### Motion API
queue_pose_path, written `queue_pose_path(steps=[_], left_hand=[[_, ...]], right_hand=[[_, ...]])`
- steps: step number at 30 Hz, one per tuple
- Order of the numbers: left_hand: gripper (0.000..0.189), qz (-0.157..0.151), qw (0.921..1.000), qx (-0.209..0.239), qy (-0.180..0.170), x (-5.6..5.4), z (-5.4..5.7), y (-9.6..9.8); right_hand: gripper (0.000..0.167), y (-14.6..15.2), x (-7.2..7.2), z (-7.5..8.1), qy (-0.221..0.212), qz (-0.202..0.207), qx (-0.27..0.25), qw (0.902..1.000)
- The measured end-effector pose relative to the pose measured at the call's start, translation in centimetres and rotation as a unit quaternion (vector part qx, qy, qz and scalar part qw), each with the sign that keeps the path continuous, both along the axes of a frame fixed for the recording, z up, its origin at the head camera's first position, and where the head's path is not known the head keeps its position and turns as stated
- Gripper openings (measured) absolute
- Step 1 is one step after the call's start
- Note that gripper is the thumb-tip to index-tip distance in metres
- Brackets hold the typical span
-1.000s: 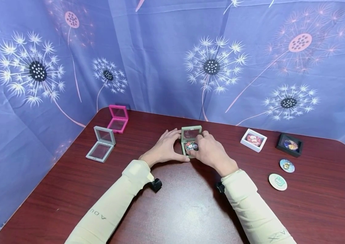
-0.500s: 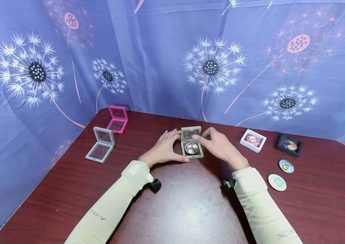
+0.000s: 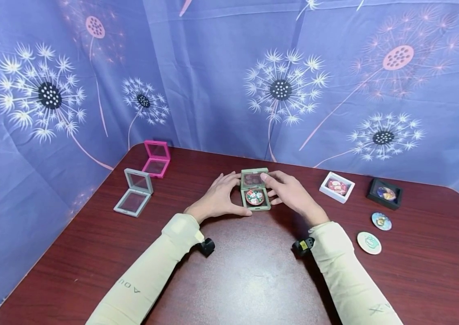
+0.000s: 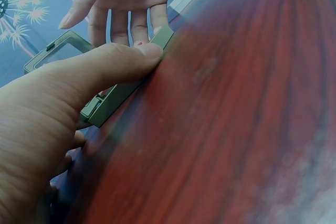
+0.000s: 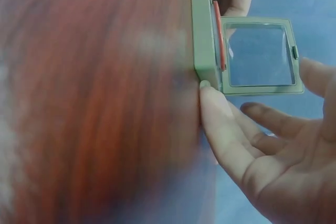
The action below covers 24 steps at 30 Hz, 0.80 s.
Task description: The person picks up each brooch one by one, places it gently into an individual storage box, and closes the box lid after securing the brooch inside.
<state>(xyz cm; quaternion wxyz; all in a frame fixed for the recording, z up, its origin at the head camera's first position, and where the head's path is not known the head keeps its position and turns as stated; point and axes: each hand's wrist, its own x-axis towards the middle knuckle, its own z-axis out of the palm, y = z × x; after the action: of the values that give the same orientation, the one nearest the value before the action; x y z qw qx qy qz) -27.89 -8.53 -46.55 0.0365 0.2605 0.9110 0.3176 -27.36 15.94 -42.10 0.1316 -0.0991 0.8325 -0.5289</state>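
A green hinged display case [image 3: 258,208] stands on the table with its clear-windowed lid [image 5: 260,56] raised. In its base lies a round badge [image 3: 255,197] with a red rim and a green-and-white picture. My left hand [image 3: 219,196] holds the case from the left, its thumb [image 4: 126,59] on the front edge and its fingers along the far left side. On the other side is my right hand [image 3: 292,194], fingers loosely spread. One fingertip [image 5: 206,85] touches the base's side, while the thumb [image 5: 315,77] is close to the lid's free edge.
At left stand a grey case [image 3: 133,201] and a pink case [image 3: 157,158], both with raised lids. A white case [image 3: 337,187] and a black case [image 3: 385,193], each with a badge inside, lie right. Two loose badges, blue [image 3: 382,220] and pale [image 3: 369,242], lie nearer.
My right hand has let go of the badge and moved right, off the base, to the case's right side and lid edge. The badge now lies uncovered. My left hand has stayed put.
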Motion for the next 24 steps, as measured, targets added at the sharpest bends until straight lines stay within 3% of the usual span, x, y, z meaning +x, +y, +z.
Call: queue_pose_path(steps=[8, 24], left_hand=[[0.085, 0.001, 1.0000, -0.003, -0.009, -0.02, -0.04, -0.01], [0.082, -0.004, 1.0000, 0.003, -0.006, -0.15, -0.16, -0.09]], right_hand=[[0.058, 0.09, -0.12, -0.35, -0.007, -0.010, -0.023, 0.9997], [0.067, 0.10, -0.22, -0.17, -0.035, -0.028, -0.042, 0.9981]])
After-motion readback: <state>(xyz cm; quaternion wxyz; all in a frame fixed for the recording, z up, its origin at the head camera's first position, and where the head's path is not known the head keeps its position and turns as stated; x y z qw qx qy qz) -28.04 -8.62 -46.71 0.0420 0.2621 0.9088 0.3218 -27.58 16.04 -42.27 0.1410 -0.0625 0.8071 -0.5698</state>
